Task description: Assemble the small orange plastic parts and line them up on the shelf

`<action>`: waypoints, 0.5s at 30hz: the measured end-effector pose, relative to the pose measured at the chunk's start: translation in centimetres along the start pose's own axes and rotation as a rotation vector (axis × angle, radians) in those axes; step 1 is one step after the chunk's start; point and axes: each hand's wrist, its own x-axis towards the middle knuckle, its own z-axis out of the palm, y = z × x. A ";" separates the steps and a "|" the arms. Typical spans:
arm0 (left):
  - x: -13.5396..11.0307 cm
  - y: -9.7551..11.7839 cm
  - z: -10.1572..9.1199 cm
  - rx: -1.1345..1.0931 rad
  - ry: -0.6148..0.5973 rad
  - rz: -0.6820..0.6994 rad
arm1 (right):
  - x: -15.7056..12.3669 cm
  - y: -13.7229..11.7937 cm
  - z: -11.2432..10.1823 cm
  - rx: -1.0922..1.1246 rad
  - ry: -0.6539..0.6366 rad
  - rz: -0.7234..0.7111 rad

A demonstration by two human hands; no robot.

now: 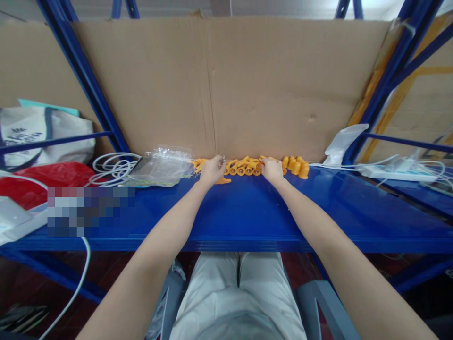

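My left hand (213,171) is at the back of the blue shelf with its fingers closed in a pinch; whatever lies between them is too small to make out. A single curved orange piece (223,181) lies just beside it on the shelf. Between my two hands stands a row of orange plastic parts (241,170) with round open ends facing me. My right hand (272,170) touches the row's right end, fingers bent around an orange plastic part partly hidden by them. More orange parts (296,165) stand upright to its right, and thin orange pieces (198,164) lie left of my left hand.
Clear plastic bags (159,165) lie left of the parts, beside a coiled white cable (115,167) and a red bag (67,177). A cardboard sheet (265,85) walls off the back. Blue posts (88,80) frame the shelf (244,212); a white power strip (398,172) sits at right.
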 end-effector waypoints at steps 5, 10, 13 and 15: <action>-0.1 0.0 0.1 0.022 -0.077 0.042 | -0.1 -0.1 0.3 0.005 0.007 -0.007; -0.1 -0.1 0.1 0.018 -0.104 0.054 | -0.3 -0.2 0.5 0.008 0.007 -0.140; -0.1 -0.1 0.1 0.003 -0.116 0.048 | -0.4 0.1 0.8 -0.009 -0.011 -0.216; -0.1 -0.2 0.2 -0.003 -0.120 0.054 | -0.3 0.3 1.0 -0.027 0.000 -0.267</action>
